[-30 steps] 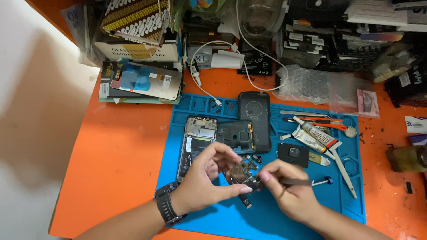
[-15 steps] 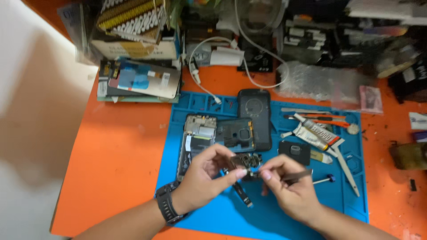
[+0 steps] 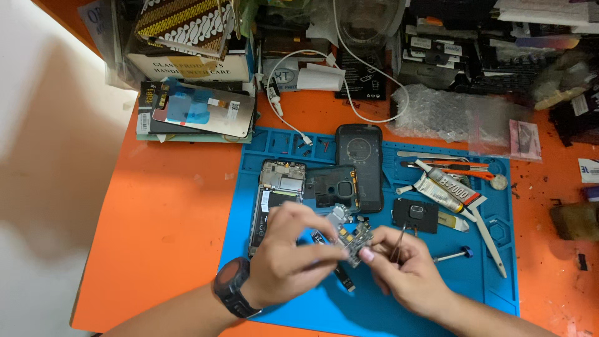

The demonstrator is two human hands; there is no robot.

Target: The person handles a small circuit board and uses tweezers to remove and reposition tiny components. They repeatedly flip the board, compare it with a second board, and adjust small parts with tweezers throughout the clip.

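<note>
Down at the near edge of the blue rubbery work mat (image 3: 287, 312), both hands meet over a small circuit board (image 3: 350, 240), a thin irregular plate studded with tiny metal parts. Its left edge is pinched between the thumb and fingertips of the left hand (image 3: 288, 257), which wears a dark round wristwatch (image 3: 234, 288); the right hand (image 3: 405, 274) presses a fingertip against the board's lower right corner while its other fingers close around slim metal tweezers (image 3: 399, 244) that point up and slightly away. The board is held just above the mat, between the two hands. Just behind the left hand lies an opened phone body (image 3: 274, 193), a long rectangle with its inner frame and metal shields exposed, and touching its right side sits a black plastic inner cover (image 3: 331, 186) with a square camera cut-out. Beside that lies a dark glossy back shell (image 3: 360, 165) with rounded corners. To the right on the mat rest a small black square part (image 3: 415, 215), a crumpled silver glue tube (image 3: 444, 192), a flat white plastic pry tool (image 3: 486, 234) and a short screwdriver (image 3: 450, 254) with a blue cap. The mat lies on a smooth orange tabletop (image 3: 168, 212), where a flat screen panel (image 3: 203, 111) with blue protective film sits on a stack at the far left, near a white charging cable (image 3: 349, 93) and a sheet of bubble wrap (image 3: 437, 115).
</note>
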